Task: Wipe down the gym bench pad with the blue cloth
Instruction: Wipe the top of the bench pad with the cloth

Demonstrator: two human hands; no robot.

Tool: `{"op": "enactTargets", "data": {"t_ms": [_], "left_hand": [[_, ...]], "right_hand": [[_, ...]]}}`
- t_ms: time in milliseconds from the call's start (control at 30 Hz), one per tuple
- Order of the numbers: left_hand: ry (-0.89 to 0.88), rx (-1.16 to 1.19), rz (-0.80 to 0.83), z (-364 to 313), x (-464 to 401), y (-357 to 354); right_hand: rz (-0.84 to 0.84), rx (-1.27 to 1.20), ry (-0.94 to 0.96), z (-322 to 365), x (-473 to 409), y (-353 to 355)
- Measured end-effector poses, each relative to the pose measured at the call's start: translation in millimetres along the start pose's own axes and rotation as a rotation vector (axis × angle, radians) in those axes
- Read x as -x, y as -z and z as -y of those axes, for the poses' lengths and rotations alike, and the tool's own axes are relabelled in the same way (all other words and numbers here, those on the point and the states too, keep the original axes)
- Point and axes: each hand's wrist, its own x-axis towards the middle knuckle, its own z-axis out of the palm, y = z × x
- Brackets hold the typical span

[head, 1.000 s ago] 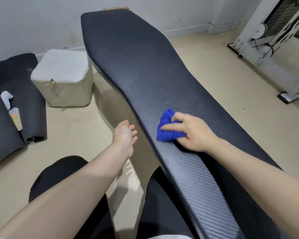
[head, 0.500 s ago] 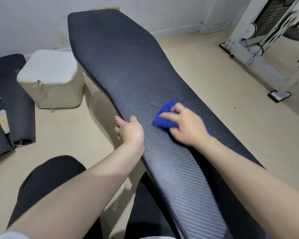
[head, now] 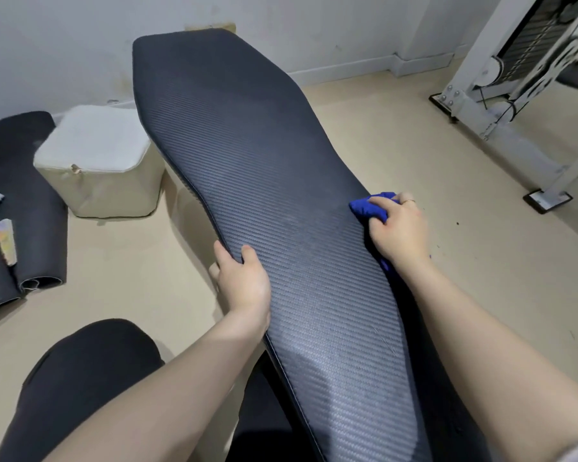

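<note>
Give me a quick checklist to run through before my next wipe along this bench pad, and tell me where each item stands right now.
1. Cloth in hand: ok. The right hand grips the blue cloth.
2. Cloth touching the pad: ok. It sits on the right edge of the bench pad.
3. Pad steadied: ok. The left hand holds the left edge, thumb on top.
4. Path ahead free: ok. Nothing lies on the far half of the pad.
5. Far half already wiped: cannot tell. No damp streaks show clearly.
6. Cloth clean enough: cannot tell. Most of it is bunched under the fingers.
</note>
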Motion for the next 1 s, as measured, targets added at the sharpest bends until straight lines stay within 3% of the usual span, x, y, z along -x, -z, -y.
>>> {"op": "enactTargets", "data": {"t_ms": [100,267,333,400,500,567,667,833,900,1000], "left_hand": [[0.005,-0.008,-0.001,-0.4,-0.8,0.0],[0.003,-0.024,-0.021,-4.4,2.4,0.7],[0.001,-0.033,-0.02,-3.1,1.0,0.8],[0.004,-0.027,-0.005,-0.4,-0.4,1.8],[0.004,0.003,-0.004,-2.6,1.3,2.2],[0.013,0.008,-0.005,-5.3,2.5,1.5],[0.033,0.027,-0.01,-6.4,3.5,3.1],[0.046,-0.011,0.012,-7.2,-1.4,5.2],[0.047,-0.104,0.149,-5.1,-7.2,14.0],[0.088,-0.227,0.395,-3.6,-20.0,29.5]], "right_hand": [[0.002,0.091,-0.004,14.4,7.6,3.5],[0.176,0.023,0.495,37.8,87.3,8.2],[0.208,0.015,0.583,31.1,85.1,9.6],[0.125,0.061,0.407,14.8,62.2,9.3],[0.024,0.097,-0.01,-3.9,29.2,12.7],[0.012,0.163,-0.068,5.2,32.2,13.9],[0.074,0.201,0.134,39.4,65.5,8.0],[0.248,0.041,0.71,74.0,113.1,0.9],[0.261,0.027,0.61,61.8,94.2,3.8],[0.116,0.12,0.213,45.9,56.6,2.4]]}}
